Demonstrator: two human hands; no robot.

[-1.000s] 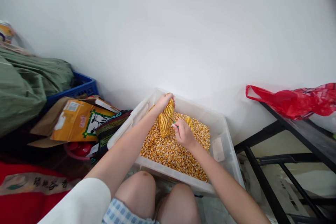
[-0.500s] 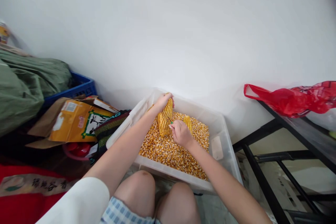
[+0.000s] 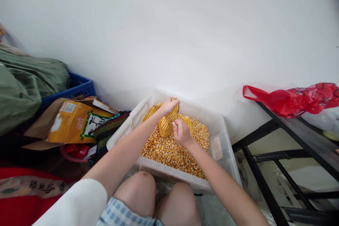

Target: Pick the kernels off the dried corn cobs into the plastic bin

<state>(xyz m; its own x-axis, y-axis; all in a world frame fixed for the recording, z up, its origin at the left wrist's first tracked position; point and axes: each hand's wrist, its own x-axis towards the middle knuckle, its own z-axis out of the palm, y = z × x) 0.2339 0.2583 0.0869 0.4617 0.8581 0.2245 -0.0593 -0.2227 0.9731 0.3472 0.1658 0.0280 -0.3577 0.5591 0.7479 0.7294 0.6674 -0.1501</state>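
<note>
Yellow cob: gripped at its top by the left hand, tilted over the bin's far edge
Right hand: closed on a small tool, against the cob
Bin: clear plastic, holding loose kernels
Right: red bag

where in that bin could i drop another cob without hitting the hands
The near half of the clear bin holds only loose kernels, from the front wall up to the right hand. The far end is crowded: the left hand grips a cob there, with another cob by the left wall and one behind the right hand.
</note>
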